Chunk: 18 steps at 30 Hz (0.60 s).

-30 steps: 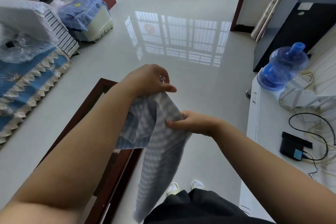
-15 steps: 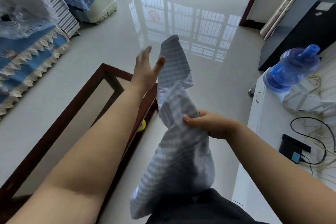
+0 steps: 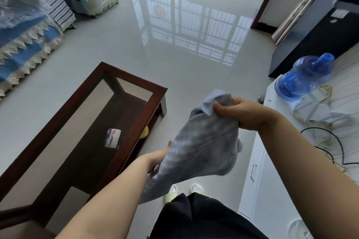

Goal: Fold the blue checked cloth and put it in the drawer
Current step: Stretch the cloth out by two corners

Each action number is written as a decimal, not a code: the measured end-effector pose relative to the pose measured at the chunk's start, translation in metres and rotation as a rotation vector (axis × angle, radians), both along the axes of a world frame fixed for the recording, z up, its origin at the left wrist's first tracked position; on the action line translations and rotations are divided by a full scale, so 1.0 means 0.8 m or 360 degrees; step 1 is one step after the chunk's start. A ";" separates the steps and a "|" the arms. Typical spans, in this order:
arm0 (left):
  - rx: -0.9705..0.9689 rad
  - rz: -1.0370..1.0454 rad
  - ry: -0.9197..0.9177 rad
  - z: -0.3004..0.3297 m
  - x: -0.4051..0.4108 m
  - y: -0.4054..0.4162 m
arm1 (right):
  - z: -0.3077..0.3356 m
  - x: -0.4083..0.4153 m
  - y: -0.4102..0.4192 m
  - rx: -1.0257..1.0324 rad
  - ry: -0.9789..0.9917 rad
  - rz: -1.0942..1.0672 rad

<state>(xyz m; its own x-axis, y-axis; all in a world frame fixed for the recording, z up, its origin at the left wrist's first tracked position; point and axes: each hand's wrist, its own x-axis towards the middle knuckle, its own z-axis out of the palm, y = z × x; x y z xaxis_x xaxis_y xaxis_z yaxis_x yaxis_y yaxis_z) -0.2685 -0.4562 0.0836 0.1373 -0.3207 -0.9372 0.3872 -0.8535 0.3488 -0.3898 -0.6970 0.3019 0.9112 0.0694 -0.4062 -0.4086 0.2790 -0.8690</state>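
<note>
1. The blue checked cloth (image 3: 202, 147) is hanging in the air above the floor (image 3: 174, 60), crumpled and unfolded.
2. The right hand (image 3: 242, 114) is pinching its top corner; the left hand (image 3: 157, 159) is reaching under its lower edge, grasp unclear.
3. Folding is seemingly just beginning; next, the left hand needs a matching corner.
4. The white cabinet (image 3: 258, 170) is standing at the right, its drawers closed.

No lettering legible anywhere — labels too blurred; nothing readable.
</note>
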 end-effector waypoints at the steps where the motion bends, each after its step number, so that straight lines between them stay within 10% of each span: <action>1: 0.0023 -0.0024 0.0029 0.003 -0.001 -0.002 | 0.005 -0.002 -0.001 -0.0003 0.0002 0.0019; 11: -0.0206 -0.0235 0.0631 0.044 -0.011 -0.030 | 0.064 -0.033 -0.072 -0.0124 -0.0243 -0.0231; 18: -0.0451 0.0153 0.0658 0.033 -0.003 0.013 | 0.011 -0.038 -0.118 -0.0629 0.0460 -0.0640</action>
